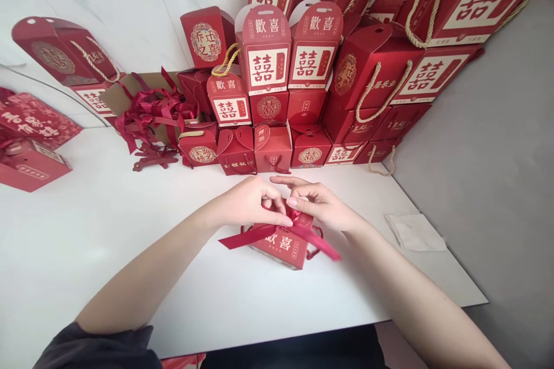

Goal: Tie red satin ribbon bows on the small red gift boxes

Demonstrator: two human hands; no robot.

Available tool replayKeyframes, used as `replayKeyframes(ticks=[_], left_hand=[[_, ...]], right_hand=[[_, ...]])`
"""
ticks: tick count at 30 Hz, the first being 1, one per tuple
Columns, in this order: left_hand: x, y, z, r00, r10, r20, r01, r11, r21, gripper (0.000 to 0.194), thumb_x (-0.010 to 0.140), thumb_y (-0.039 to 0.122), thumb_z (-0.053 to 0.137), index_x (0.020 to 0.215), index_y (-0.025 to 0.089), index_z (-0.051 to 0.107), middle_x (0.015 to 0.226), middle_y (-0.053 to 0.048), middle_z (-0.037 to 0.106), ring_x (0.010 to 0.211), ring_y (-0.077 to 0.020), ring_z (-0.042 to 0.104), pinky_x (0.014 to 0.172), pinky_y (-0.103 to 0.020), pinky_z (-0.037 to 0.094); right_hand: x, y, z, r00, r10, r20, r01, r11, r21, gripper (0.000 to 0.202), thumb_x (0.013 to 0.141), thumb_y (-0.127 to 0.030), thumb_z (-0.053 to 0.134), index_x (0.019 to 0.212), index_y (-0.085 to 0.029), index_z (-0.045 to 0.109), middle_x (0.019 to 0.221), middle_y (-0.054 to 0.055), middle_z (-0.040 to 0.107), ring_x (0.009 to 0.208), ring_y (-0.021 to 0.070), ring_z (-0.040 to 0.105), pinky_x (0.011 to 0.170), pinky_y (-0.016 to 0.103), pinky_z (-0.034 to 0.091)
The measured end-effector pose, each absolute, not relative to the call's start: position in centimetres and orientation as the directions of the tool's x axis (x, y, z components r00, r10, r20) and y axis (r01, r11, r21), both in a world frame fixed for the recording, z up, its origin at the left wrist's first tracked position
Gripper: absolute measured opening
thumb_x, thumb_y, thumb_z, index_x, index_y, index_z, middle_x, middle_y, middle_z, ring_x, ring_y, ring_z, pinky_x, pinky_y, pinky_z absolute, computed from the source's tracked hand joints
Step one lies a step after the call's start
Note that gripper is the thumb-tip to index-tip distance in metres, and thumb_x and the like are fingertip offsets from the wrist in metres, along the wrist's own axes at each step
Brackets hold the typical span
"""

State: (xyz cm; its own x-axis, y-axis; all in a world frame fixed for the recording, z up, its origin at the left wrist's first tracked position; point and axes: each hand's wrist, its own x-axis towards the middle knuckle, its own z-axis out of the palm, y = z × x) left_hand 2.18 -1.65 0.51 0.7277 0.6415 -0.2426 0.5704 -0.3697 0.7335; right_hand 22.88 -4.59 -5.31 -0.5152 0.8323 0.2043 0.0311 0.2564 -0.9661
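Note:
A small red gift box [277, 251] with pale characters lies on the white table near its middle, under both hands. Red ribbon [242, 238] crosses its top, with one tail out to the left and another to the right. My left hand [257, 202] is closed, its fingers pinched on the ribbon at the top of the box. My right hand [318, 202] touches the ribbon from the right, thumb and index finger close together on it, another finger stretched out. Twisted red cord [317, 248] shows at the box's right side.
Stacked red boxes [309, 153] line the wall behind the hands. A heap of loose red ribbons [149, 106] sits at the back left. More red boxes [32, 164] are at far left, and a white cloth [415, 232] lies near the right edge.

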Motion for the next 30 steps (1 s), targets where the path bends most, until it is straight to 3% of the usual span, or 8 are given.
replayKeyframes(ticks=[6, 13, 18, 21, 24, 28, 30], left_hand=[[2.4, -1.9, 0.6, 0.715, 0.645, -0.269, 0.616, -0.399, 0.679, 0.029, 0.068, 0.050, 0.076, 0.076, 0.022, 0.074, 0.060, 0.004, 0.052, 0.058, -0.0098, 0.046, 0.054, -0.023, 0.034], [2.4, -1.9, 0.8, 0.704, 0.637, -0.314, 0.650, -0.398, 0.647, 0.029, 0.070, 0.052, 0.075, 0.077, 0.024, 0.074, 0.064, 0.003, 0.060, 0.060, -0.0112, 0.050, 0.056, -0.025, 0.036], [1.8, -1.4, 1.7, 0.744, 0.576, -0.339, 0.598, -0.349, 0.721, 0.030, 0.077, 0.050, 0.069, 0.087, 0.022, 0.073, 0.075, 0.000, 0.067, 0.064, -0.0117, 0.056, 0.060, -0.024, 0.040], [1.6, -1.3, 2.2, 0.734, 0.574, -0.362, 0.595, -0.288, 0.750, 0.030, 0.083, 0.049, 0.062, 0.093, 0.021, 0.071, 0.078, -0.001, 0.069, 0.066, -0.0126, 0.060, 0.064, -0.025, 0.044], [1.8, -1.6, 2.1, 0.720, 0.630, -0.289, 0.579, -0.316, 0.752, 0.028, 0.084, 0.047, 0.063, 0.089, 0.020, 0.070, 0.079, -0.002, 0.070, 0.067, -0.0123, 0.060, 0.065, -0.025, 0.044], [2.1, -1.9, 1.7, 0.706, 0.656, -0.267, 0.588, -0.333, 0.737, 0.032, 0.080, 0.050, 0.067, 0.089, 0.019, 0.070, 0.068, 0.000, 0.064, 0.058, -0.0104, 0.053, 0.057, -0.023, 0.041], [2.0, -1.7, 1.7, 0.705, 0.656, -0.269, 0.588, -0.329, 0.739, 0.032, 0.081, 0.049, 0.066, 0.089, 0.019, 0.070, 0.063, 0.001, 0.060, 0.056, -0.0098, 0.052, 0.055, -0.022, 0.040]], right_hand=[[22.5, -4.1, -6.5, -0.573, 0.790, 0.220, -0.179, 0.141, -0.974, 0.032, 0.096, -0.044, 0.053, 0.089, -0.024, 0.076, 0.137, 0.004, 0.057, 0.133, 0.0226, 0.047, 0.113, 0.039, 0.033], [21.8, -4.0, -7.9, -0.570, 0.799, 0.193, -0.407, -0.071, -0.910, 0.031, 0.093, -0.042, 0.057, 0.081, -0.021, 0.076, 0.137, 0.006, 0.056, 0.116, 0.0246, 0.059, 0.104, 0.040, 0.043], [23.0, -3.7, -7.4, -0.480, 0.859, 0.178, -0.275, 0.046, -0.960, 0.044, 0.094, -0.046, 0.053, 0.064, -0.018, 0.066, 0.128, 0.008, 0.062, 0.120, 0.0247, 0.055, 0.109, 0.040, 0.035], [24.1, -3.7, -6.6, -0.490, 0.853, 0.180, -0.186, 0.099, -0.977, 0.047, 0.096, -0.050, 0.047, 0.066, -0.017, 0.064, 0.128, 0.009, 0.062, 0.121, 0.0249, 0.055, 0.109, 0.043, 0.033], [24.7, -3.9, -5.9, -0.549, 0.808, 0.213, -0.152, 0.155, -0.976, 0.042, 0.094, -0.048, 0.053, 0.068, -0.017, 0.066, 0.130, 0.010, 0.061, 0.124, 0.0261, 0.054, 0.108, 0.045, 0.035], [24.4, -3.9, -6.0, -0.562, 0.793, 0.235, -0.163, 0.173, -0.971, 0.042, 0.091, -0.044, 0.060, 0.060, -0.016, 0.061, 0.132, 0.009, 0.060, 0.121, 0.0260, 0.057, 0.107, 0.046, 0.037], [24.1, -3.8, -6.1, -0.490, 0.841, 0.230, -0.140, 0.185, -0.973, 0.038, 0.094, -0.043, 0.056, 0.065, -0.017, 0.061, 0.128, 0.009, 0.061, 0.122, 0.0247, 0.056, 0.106, 0.044, 0.037]])
